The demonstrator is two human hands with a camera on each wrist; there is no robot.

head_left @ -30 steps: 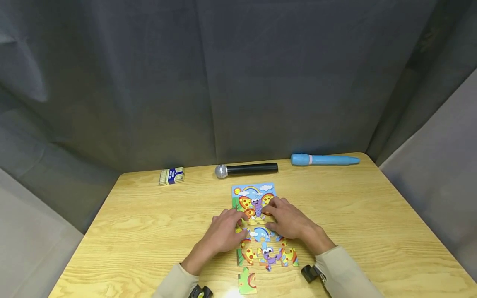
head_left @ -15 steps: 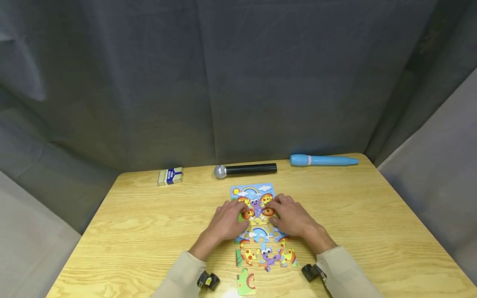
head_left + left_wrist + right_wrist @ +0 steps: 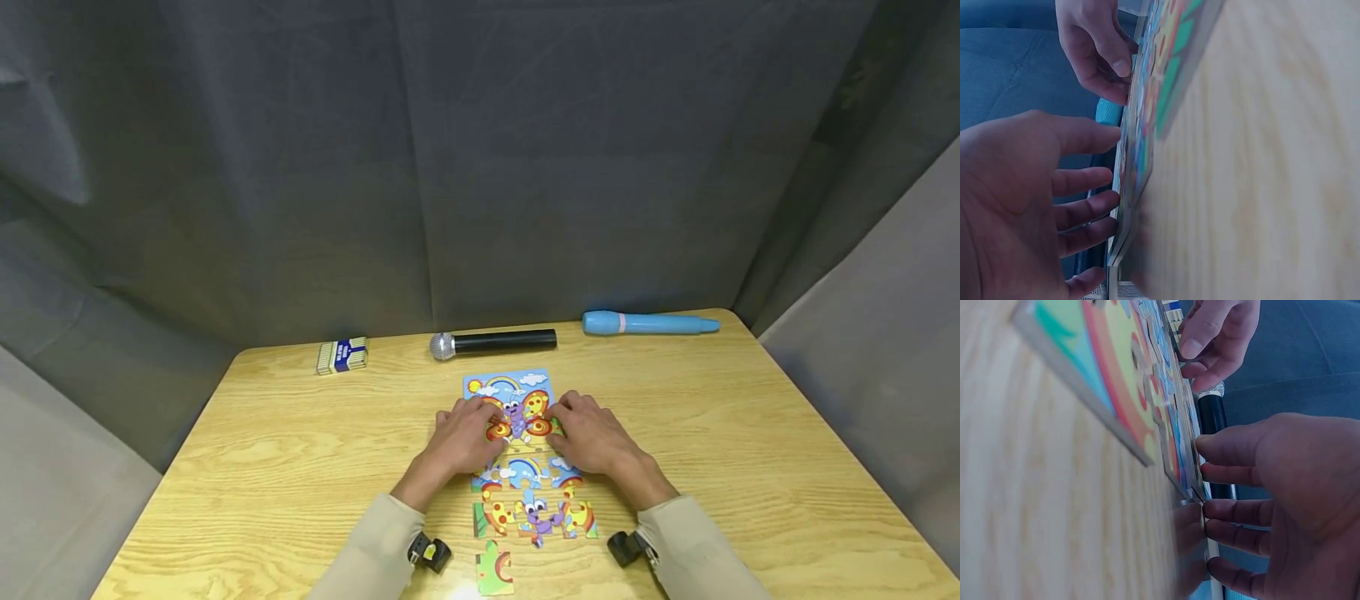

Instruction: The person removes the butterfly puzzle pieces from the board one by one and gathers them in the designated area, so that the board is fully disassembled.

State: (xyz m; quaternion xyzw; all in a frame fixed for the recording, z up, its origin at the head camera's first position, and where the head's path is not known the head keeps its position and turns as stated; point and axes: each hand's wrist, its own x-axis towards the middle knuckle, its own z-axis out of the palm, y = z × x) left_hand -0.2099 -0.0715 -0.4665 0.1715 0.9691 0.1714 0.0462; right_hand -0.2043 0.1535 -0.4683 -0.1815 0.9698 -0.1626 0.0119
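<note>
A butterfly picture puzzle board lies flat at the middle of the table. My left hand rests over its left side, fingertips on the picture. At the board's right edge my right hand touches it with thumb and fingers spread. In the left wrist view the left hand's fingers are fairly straight against the board; so are the right hand's fingers in the right wrist view. Just below lie loose jigsaw pieces: a sky row, a row with the purple butterfly piece, and a green piece.
Along the table's far edge lie a blue-and-cream striped box, a black microphone with a silver head and a blue microphone-shaped object. A dark curtain hangs behind the wooden table.
My left hand has shifted up and right, farther onto the picture. The right hand's fingertips have slid outward from the picture to its right edge. The lower loose pieces have stayed put.
</note>
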